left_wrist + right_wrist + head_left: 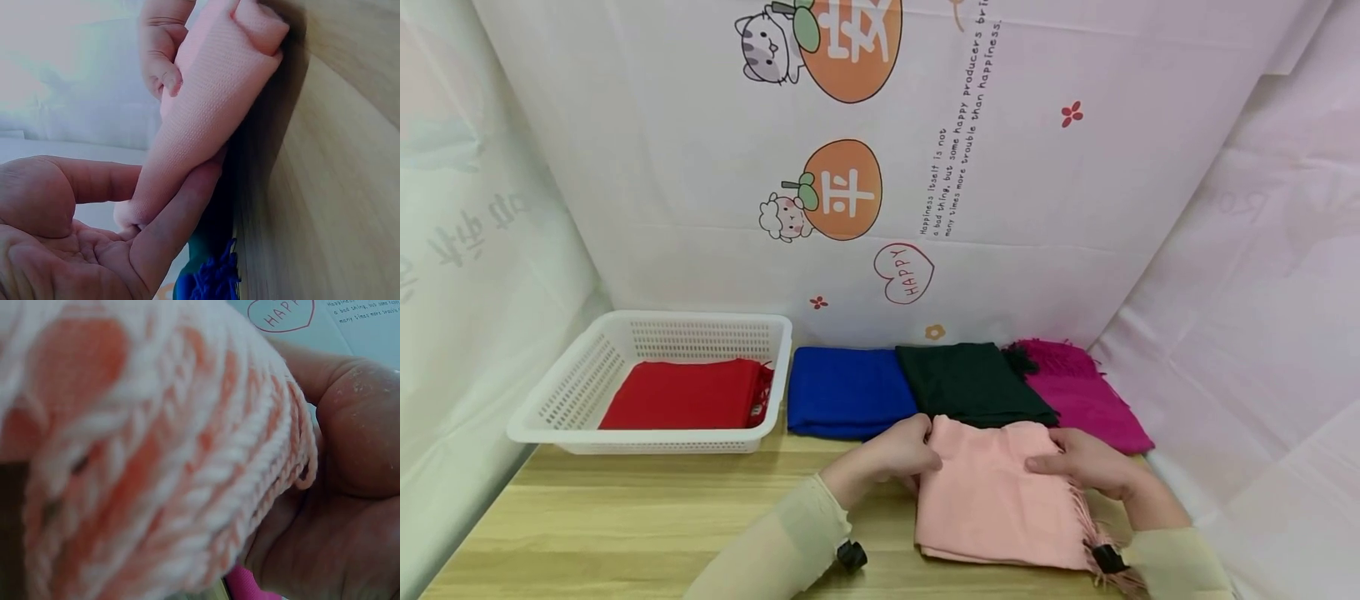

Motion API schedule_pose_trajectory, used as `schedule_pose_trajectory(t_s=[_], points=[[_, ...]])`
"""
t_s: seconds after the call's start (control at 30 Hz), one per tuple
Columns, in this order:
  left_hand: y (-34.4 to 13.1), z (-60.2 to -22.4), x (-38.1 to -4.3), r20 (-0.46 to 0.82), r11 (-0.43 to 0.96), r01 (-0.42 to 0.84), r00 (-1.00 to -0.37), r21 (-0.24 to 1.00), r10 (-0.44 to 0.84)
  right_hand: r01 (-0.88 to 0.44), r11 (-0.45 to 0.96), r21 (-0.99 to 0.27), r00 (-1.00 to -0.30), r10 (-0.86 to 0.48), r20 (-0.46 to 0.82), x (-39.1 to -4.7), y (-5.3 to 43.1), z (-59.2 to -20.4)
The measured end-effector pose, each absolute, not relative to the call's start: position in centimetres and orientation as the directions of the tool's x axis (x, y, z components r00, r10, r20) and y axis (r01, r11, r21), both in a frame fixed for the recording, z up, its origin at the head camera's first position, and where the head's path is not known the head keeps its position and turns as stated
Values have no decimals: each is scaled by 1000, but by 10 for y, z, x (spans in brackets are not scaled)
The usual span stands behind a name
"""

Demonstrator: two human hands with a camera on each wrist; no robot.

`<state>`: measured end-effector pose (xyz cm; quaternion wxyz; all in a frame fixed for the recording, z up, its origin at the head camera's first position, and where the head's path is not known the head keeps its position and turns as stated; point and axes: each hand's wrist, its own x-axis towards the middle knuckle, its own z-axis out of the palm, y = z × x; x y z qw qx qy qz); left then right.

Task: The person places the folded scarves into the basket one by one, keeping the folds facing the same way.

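A folded pink scarf [992, 508] with a fringe on its right side is held between both hands at the table's front right. My left hand [898, 450] grips its upper left edge, thumb on top; the left wrist view shows the fingers of the left hand [81, 231] passing under the fold. At the upper right edge, my right hand [1097, 462] pinches the cloth with the thumb on top. Twisted pink fringe [206, 506] fills much of the right wrist view, beside the right hand [356, 444], and hides part of its fingers.
A white basket [647, 435] at the left holds a folded red scarf [681, 396]. Along the back wall lie a folded blue scarf [850, 392], a dark green one [970, 383] and a magenta one [1082, 400]. White printed cloth [1000, 183] encloses the wooden table [647, 517].
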<state>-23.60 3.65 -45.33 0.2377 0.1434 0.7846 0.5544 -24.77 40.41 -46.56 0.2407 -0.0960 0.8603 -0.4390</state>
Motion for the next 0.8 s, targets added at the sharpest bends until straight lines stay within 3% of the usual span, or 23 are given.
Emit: schedule_pose_trajectory(t_s=[0.47,0.8], points=[[27,-453,-237,-212,351,-37,-854,936,476,9,531,-848,-862,-426,-276,-245,389,-461],[19,-451,-236,-202,363,-19,-857,932,473,21,482,-876,-822,-491,-290,-243,381,-454]])
